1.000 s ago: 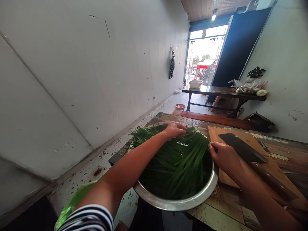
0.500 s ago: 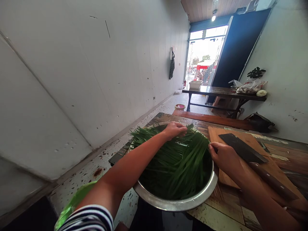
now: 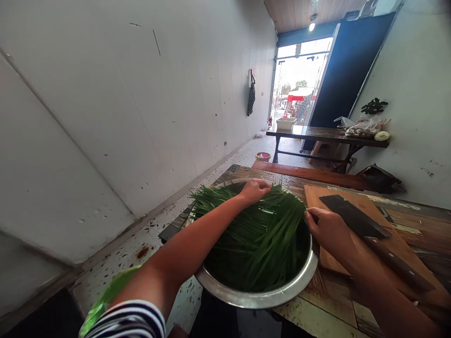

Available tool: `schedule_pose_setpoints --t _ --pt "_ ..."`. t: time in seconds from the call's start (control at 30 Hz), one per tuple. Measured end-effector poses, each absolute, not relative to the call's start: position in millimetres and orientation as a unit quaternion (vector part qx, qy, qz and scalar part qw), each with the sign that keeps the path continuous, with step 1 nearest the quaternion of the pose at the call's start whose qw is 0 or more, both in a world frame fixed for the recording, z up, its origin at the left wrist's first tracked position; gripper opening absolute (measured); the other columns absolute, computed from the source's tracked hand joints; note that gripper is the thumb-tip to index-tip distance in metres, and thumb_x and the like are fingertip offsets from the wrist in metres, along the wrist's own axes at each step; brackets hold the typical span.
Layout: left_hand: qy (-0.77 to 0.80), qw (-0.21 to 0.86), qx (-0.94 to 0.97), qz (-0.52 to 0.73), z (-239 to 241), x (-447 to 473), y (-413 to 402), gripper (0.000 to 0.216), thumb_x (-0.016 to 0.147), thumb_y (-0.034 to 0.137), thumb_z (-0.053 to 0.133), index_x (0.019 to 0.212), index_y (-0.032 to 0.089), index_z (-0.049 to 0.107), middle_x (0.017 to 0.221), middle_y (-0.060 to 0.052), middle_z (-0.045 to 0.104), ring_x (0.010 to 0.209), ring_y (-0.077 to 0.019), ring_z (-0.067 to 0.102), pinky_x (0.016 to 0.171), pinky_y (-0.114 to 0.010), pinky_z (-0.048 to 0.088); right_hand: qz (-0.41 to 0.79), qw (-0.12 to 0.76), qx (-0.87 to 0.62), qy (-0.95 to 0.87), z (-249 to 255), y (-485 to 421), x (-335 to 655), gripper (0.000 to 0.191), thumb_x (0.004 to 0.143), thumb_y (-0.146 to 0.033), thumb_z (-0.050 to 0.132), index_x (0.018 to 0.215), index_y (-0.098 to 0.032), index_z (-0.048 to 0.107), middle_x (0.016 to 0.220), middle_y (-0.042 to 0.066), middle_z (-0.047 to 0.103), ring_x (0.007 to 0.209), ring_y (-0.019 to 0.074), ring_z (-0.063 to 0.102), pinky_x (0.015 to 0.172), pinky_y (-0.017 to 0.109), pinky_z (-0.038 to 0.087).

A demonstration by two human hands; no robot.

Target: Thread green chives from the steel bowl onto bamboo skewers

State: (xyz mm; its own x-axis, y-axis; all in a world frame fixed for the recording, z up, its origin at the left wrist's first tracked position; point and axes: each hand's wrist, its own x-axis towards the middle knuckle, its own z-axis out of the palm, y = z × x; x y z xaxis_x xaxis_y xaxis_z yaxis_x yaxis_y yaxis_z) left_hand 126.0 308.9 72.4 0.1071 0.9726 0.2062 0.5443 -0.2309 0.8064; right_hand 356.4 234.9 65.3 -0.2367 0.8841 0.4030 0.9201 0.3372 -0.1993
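Observation:
A wide metal basin (image 3: 255, 299) stands on the wooden table, filled with long green garlic chives (image 3: 268, 244). My left hand (image 3: 255, 191) reaches across the basin to its far side, with fingers pinched on chive tips. At the right rim my right hand (image 3: 326, 227) is closed, its thumb and forefinger pinching the ends of some chives. A little water glints among the leaves between my hands. The undersides of the left fingers are hidden from me.
Right of the basin lies a wooden cutting board (image 3: 313, 197) with a cleaver (image 3: 354, 218) on it, close to my right forearm. A red bench (image 3: 306, 173) is behind the table. A green plastic bag (image 3: 105, 300) is at lower left. Farther back stands another table (image 3: 317, 134).
My left hand has shifted very slightly left at the far side of the basin. The right hand keeps its place at the rim.

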Motion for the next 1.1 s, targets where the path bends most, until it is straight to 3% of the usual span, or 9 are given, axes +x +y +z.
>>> schedule_pose_setpoints --t 0.33,0.5,0.93,1.1 --pt "0.55 0.325 0.674 0.372 71.6 130.7 310.0 0.027 0.083 0.023 0.05 0.097 0.01 0.068 0.069 -0.002 0.065 0.056 -0.0078 0.05 0.057 -0.019 0.04 -0.044 0.236 -0.573 -0.784 64.7 234.6 355.9 0.035 0.089 -0.034 0.038 0.079 -0.02 0.068 0.077 0.006 0.071 0.069 0.0189 0.064 0.062 0.028 0.039" --pt "0.541 0.297 0.697 0.365 71.5 132.7 305.3 0.028 0.077 0.03 0.062 0.093 0.01 0.07 0.073 -0.003 0.066 0.065 -0.0101 0.054 0.063 -0.02 0.042 -0.039 0.225 -0.582 -0.781 66.2 234.2 355.4 0.033 0.088 -0.033 0.039 0.082 -0.019 0.069 0.08 0.007 0.072 0.073 0.0202 0.064 0.063 0.028 0.039" --pt "0.538 0.267 0.72 0.347 72.9 135.0 303.4 0.021 0.079 0.025 0.057 0.084 0.012 0.073 0.069 -0.003 0.068 0.067 -0.0117 0.058 0.069 -0.021 0.045 -0.025 0.221 -0.583 -0.782 67.1 235.0 356.1 0.034 0.089 -0.034 0.039 0.08 -0.019 0.069 0.079 0.007 0.072 0.072 0.0195 0.065 0.063 0.028 0.04" --pt "0.542 0.279 0.706 0.36 73.4 135.5 302.2 0.023 0.076 0.025 0.06 0.09 0.011 0.072 0.07 -0.003 0.068 0.069 -0.0121 0.059 0.07 -0.021 0.045 -0.025 0.218 -0.586 -0.78 66.5 235.6 356.0 0.034 0.089 -0.034 0.04 0.081 -0.019 0.069 0.081 0.007 0.072 0.075 0.0204 0.065 0.064 0.029 0.04"
